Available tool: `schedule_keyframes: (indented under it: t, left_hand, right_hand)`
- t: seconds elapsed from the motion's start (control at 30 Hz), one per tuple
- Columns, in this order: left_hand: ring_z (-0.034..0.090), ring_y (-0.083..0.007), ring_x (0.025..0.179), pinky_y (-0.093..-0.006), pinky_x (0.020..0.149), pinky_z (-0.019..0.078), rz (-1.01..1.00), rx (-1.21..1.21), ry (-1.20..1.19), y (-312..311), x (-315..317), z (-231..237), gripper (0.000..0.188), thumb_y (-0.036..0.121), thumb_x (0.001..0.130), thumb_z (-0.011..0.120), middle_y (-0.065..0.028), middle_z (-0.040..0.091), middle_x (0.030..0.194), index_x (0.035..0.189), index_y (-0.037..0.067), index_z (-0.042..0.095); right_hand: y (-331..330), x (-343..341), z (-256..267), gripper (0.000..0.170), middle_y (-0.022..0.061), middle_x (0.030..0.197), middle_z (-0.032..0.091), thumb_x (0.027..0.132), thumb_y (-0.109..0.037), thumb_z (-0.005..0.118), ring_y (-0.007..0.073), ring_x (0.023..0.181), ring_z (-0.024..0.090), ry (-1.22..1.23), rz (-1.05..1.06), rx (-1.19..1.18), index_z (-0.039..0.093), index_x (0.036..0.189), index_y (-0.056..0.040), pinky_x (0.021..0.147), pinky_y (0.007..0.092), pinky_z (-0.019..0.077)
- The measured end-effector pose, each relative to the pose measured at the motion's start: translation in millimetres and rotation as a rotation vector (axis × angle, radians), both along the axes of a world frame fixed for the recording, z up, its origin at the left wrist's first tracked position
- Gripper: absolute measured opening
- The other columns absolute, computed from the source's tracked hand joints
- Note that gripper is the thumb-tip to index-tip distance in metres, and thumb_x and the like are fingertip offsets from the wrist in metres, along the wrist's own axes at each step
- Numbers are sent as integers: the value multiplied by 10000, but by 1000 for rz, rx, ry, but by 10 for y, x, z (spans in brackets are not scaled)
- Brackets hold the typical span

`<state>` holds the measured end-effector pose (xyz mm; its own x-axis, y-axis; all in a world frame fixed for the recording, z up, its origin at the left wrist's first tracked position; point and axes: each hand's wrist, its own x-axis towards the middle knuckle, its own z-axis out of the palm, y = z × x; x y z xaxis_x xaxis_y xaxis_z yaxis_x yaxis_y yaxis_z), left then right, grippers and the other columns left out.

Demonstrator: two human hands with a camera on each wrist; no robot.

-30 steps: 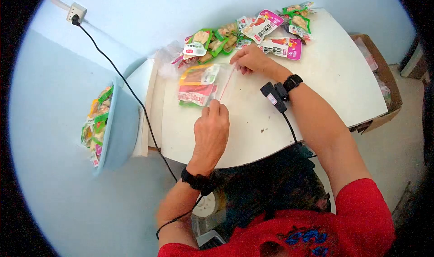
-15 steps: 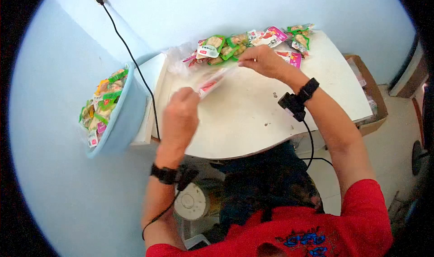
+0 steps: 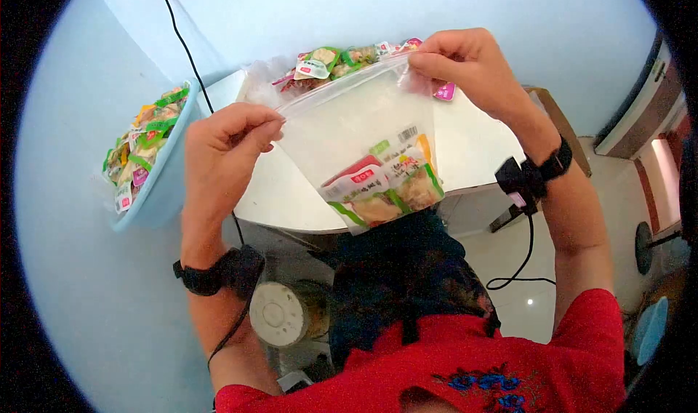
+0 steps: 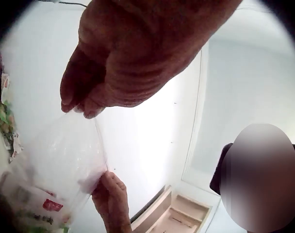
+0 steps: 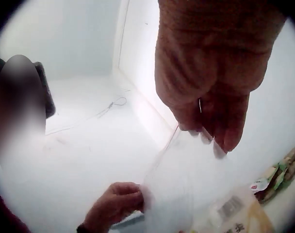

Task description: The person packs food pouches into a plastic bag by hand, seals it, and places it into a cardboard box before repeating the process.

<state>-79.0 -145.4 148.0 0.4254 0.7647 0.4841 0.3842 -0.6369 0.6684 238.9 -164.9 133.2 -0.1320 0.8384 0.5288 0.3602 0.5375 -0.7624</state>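
A clear zip bag (image 3: pixel 349 115) hangs in the air by its top corners, with several colourful snack packets (image 3: pixel 385 187) at its bottom. The left hand (image 3: pixel 225 147) pinches one top corner and the right hand (image 3: pixel 476 71) pinches the other, so the top edge is stretched between them. In the left wrist view the left hand (image 4: pixel 123 58) grips the film from above, with printed packets low in the bag. In the right wrist view the right hand (image 5: pixel 210 77) pinches the bag beside its reddish seal line.
More snack packets (image 3: pixel 320 64) lie along the wall at the back of the white table (image 3: pixel 291 195). A blue basin (image 3: pixel 171 173) full of packets stands at the left. A black cable hangs down the wall. A cardboard box (image 3: pixel 556 115) is behind the right arm.
The bag has been lifted off the table, turned upright and brought closer to the body. The hands have moved apart, the left one leftward, and the packets now rest at the bag's bottom.
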Motion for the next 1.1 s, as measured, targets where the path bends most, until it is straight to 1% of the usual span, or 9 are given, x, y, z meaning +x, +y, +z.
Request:
schedule_keyframes:
  t: [0.13,0.23,0.37,0.47,0.57,0.67,0.77,0.87,1.1]
  left_hand:
    - [625,-91,728,-225,635,495,5,-37,-206,-230,139,16,102,-12,856,646,-38,677,797,940,-18,704]
    - [623,-86,736,-220,641,496,14,43,-193,-138,209,-173,131,-23,854,644,-37,682,806,970,-16,705]
    - [654,-115,745,-230,645,517,71,6,-224,-155,297,-176,198,5,856,661,-60,696,853,1052,2,693]
    - [648,-114,743,-234,635,521,95,82,-199,-215,286,-157,183,-1,857,654,-58,690,843,1036,0,692]
    - [613,-81,727,-216,605,494,154,163,-49,-352,240,-88,151,-22,851,653,-40,684,835,993,4,696]
    - [620,-86,738,-218,595,505,108,68,-247,-624,217,-89,116,-29,855,647,-48,688,889,958,-1,694]
    - [623,-94,743,-226,608,526,154,-76,-286,-944,144,-68,92,-34,867,631,-56,684,913,935,-8,687]
    - [632,-107,757,-236,618,541,144,-192,-337,-1153,78,-123,85,-34,878,619,-56,678,884,933,-16,682]
    - [647,-113,761,-225,694,521,166,-491,-318,-1561,-13,-747,92,-39,889,602,-51,677,842,941,-30,678]
  right_hand:
    - [-272,-59,-79,174,51,722,685,901,-163,660,82,637,623,125,-78,175,712,883,2,600,227,514]
    - [-248,-91,-313,154,45,724,682,906,-137,653,83,651,631,178,-103,168,711,906,6,605,226,520]
    - [-239,-75,-395,153,40,721,677,907,-134,656,75,665,633,270,-204,112,713,948,2,590,218,515]
    - [-267,-72,-384,151,41,732,679,906,-130,656,79,682,632,297,-172,177,713,950,3,609,220,516]
    - [-376,-98,-340,143,41,759,683,907,-117,653,86,695,627,276,-189,198,704,954,8,652,226,519]
    - [-603,-167,-300,117,43,807,686,910,-92,647,92,729,629,392,-113,195,686,944,13,701,232,519]
    - [-899,-229,-272,91,50,839,684,916,-65,631,99,772,641,352,-45,207,666,945,15,724,234,520]
    - [-1165,-250,-309,85,50,848,681,919,-55,626,102,808,644,339,20,109,658,952,16,736,234,520]
    - [-1587,-217,-874,97,34,835,679,923,-81,625,86,773,620,233,41,-186,658,909,9,715,233,503]
